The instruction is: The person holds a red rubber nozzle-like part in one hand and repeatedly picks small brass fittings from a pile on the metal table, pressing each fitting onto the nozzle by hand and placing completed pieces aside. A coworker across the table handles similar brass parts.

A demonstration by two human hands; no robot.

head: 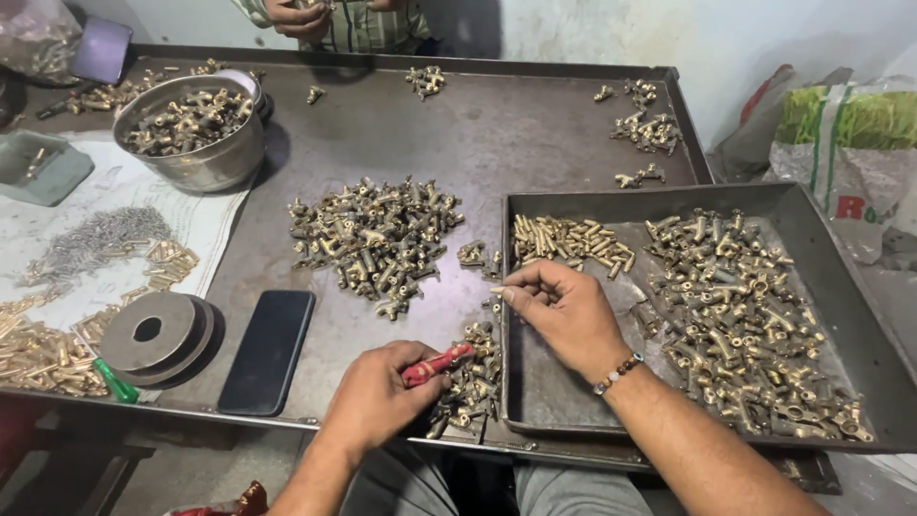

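My left hand grips a red-handled tool near the table's front edge, its tip over a small heap of brass fittings. My right hand reaches over the left wall of a grey metal tray, fingertips pinched together by that wall; whether a small part sits between them I cannot tell. Inside the tray lie a cluster of small brass pins and a large spread of brass fittings. A bead bracelet is on my right wrist.
A big pile of brass fittings lies mid-table. A steel bowl of parts stands far left, a black phone and round metal discs near the front. Another person's hands are at the far edge. Bags stand at right.
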